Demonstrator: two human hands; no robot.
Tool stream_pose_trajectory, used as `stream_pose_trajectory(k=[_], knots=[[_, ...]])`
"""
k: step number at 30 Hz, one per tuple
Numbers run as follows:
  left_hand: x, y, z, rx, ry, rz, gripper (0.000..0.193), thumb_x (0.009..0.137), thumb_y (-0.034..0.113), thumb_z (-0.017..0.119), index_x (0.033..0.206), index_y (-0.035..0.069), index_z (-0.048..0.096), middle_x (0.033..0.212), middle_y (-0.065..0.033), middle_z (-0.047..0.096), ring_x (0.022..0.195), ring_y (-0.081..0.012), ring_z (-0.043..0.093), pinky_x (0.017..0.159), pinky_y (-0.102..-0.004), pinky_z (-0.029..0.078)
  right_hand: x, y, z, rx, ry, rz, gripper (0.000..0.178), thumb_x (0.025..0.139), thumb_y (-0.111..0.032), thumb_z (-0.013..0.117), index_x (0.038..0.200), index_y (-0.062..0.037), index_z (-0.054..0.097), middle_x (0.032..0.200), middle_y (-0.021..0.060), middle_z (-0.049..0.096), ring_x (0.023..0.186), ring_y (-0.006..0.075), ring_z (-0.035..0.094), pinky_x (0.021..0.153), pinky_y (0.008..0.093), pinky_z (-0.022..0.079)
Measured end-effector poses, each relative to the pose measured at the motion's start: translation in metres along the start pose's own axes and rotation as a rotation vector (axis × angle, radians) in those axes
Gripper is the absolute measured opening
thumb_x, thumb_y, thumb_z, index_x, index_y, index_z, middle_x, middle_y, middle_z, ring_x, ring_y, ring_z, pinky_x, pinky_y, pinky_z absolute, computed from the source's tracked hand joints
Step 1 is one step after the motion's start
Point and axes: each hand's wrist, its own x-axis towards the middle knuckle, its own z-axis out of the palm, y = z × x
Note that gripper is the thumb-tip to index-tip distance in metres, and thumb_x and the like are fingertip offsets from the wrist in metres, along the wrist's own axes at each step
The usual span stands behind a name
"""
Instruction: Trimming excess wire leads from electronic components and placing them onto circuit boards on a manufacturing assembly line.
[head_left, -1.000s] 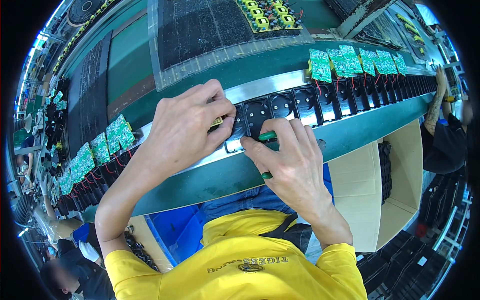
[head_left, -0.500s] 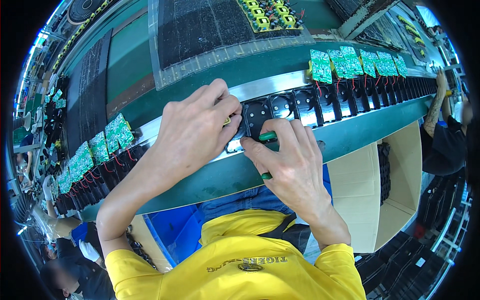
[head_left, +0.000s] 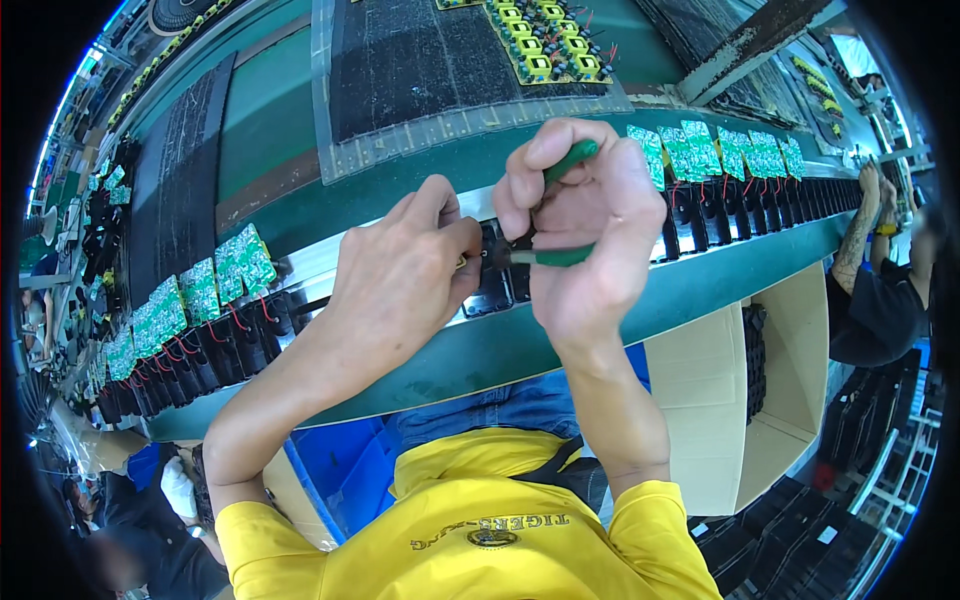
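My left hand [head_left: 400, 265] is closed in a pinch at the metal rail [head_left: 310, 262], beside a black plastic case [head_left: 487, 300]. A small yellow bit shows at its fingertips; the rest of what they hold is hidden. In my right hand [head_left: 612, 245] is a pair of green-handled pliers [head_left: 568, 257]. One handle lies under the thumb, the other behind the curled fingers. The metal tip points left, close to the left fingertips and over the case. Whether the tip touches anything cannot be made out.
Green circuit boards [head_left: 690, 150] with red wires stand along a row of black cases [head_left: 715, 215], with more boards [head_left: 243, 262] at left. A panel of yellow-topped boards [head_left: 540, 65] lies beyond. A cardboard box [head_left: 690, 430] and a blue bin [head_left: 345, 470] are near me. Co-workers stand at both sides.
My right hand has lifted up and away from the case and turned, so its palm side shows and the pliers point left. My left hand stays nearly in place, still pinched.
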Motion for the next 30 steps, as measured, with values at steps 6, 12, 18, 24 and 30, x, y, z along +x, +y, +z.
stream_pose_trajectory(k=[6, 12, 18, 24, 30], knots=[[-0.001, -0.009, -0.002, -0.040, -0.051, -0.033, 0.008, 0.089, 0.013, 0.081, 0.091, 0.007, 0.076, 0.106, -0.0097, 0.057, 0.084, -0.0281, 0.067, 0.063, -0.0421, 0.054, 0.008, 0.027, 0.010, 0.127, 0.023, 0.044, 0.032, 0.120, -0.033, 0.046, 0.115, -0.0072, 0.064, 0.089, 0.0028, 0.056, 0.074, 0.0131, 0.047, 0.067, 0.0291, 0.039], [-0.002, -0.011, 0.009, -0.065, 0.014, 0.010, 0.012, 0.090, 0.018, 0.079, 0.092, 0.007, 0.076, 0.105, -0.0145, 0.059, 0.084, -0.0333, 0.070, 0.061, -0.0457, 0.055, 0.016, 0.022, 0.018, 0.055, 0.058, 0.180, 0.029, 0.118, -0.031, 0.046, 0.113, -0.0086, 0.063, 0.086, 0.0005, 0.052, 0.072, 0.0121, 0.044, 0.065, 0.0288, 0.036], [-0.003, -0.009, 0.003, -0.047, -0.024, -0.072, 0.012, 0.089, 0.019, 0.081, 0.094, 0.009, 0.077, 0.107, -0.0111, 0.059, 0.084, -0.0324, 0.069, 0.062, -0.0454, 0.053, 0.014, 0.035, 0.003, 0.130, -0.079, 0.092, 0.026, 0.118, -0.027, 0.045, 0.108, -0.0094, 0.061, 0.083, 0.0001, 0.050, 0.072, 0.0116, 0.043, 0.064, 0.0283, 0.034], [0.001, -0.007, 0.005, -0.045, -0.018, 0.015, 0.013, 0.088, 0.019, 0.080, 0.093, 0.007, 0.077, 0.103, -0.0142, 0.059, 0.081, -0.0341, 0.070, 0.058, -0.0466, 0.055, 0.005, 0.025, 0.014, 0.108, 0.003, 0.032, 0.026, 0.116, -0.024, 0.046, 0.104, -0.0084, 0.063, 0.084, 0.0027, 0.053, 0.073, 0.0135, 0.044, 0.066, 0.0287, 0.037], [0.020, -0.009, -0.043, -0.068, -0.366, 0.059, 0.016, 0.089, 0.015, 0.080, 0.103, 0.008, 0.079, 0.108, -0.0127, 0.063, 0.088, -0.0347, 0.072, 0.075, -0.0463, 0.059, -0.040, -0.043, -0.006, -0.917, -0.256, -0.351, 0.025, 0.100, -0.016, 0.079, 0.124, -0.0109, 0.083, 0.104, 0.0083, 0.062, 0.083, 0.0198, 0.056, 0.077, 0.0342, 0.047]])
